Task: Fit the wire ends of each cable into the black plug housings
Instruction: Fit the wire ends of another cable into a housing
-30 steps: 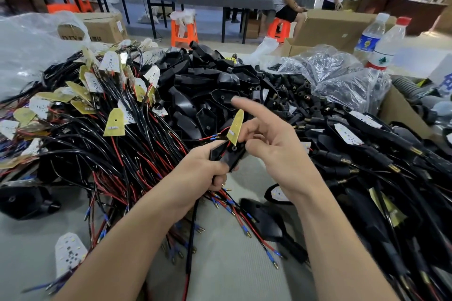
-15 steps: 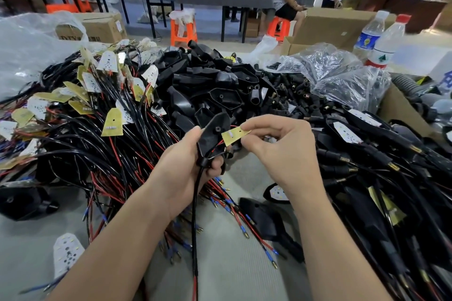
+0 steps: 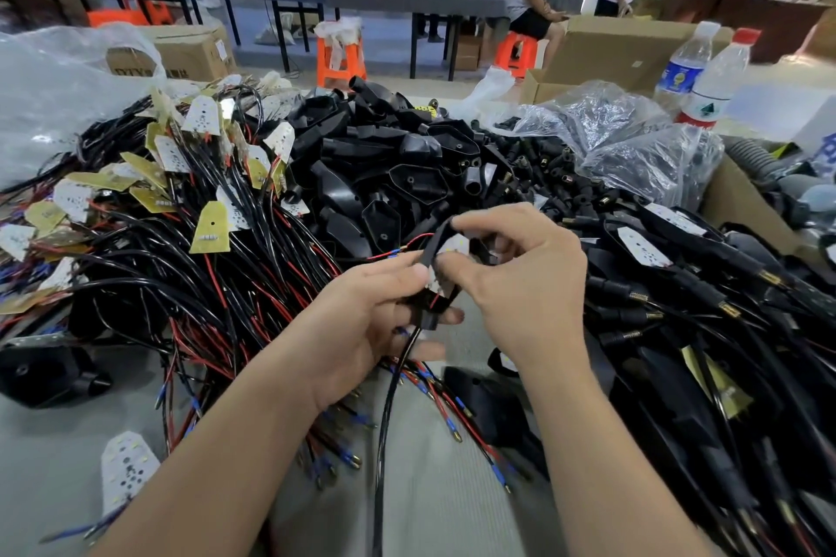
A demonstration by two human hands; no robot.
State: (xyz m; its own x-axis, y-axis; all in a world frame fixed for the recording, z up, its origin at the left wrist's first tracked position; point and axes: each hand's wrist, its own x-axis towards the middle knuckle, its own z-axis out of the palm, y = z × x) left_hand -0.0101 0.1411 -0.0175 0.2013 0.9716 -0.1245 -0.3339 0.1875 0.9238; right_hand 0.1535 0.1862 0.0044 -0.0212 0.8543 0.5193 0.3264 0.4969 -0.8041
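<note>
My left hand (image 3: 362, 321) grips a black plug housing (image 3: 436, 240) from the left, with its black cable (image 3: 389, 412) hanging down toward me. My right hand (image 3: 520, 285) pinches a small white perforated board (image 3: 454, 246) pressed against the housing's open side. Thin red and blue wires (image 3: 407, 242) run from the board to the left. Most of the housing is hidden behind my fingers.
A heap of empty black housings (image 3: 384, 158) lies behind my hands. Cables with yellow and white boards (image 3: 208, 226) pile up on the left, finished black assemblies (image 3: 678, 285) on the right. Plastic bags (image 3: 633, 140), two water bottles (image 3: 710, 77) and cardboard boxes (image 3: 624, 50) stand at the back right.
The right hand turned the small board from held apart and yellow side up to white side up against the housing. The left hand tilted the housing and closed in on the right hand.
</note>
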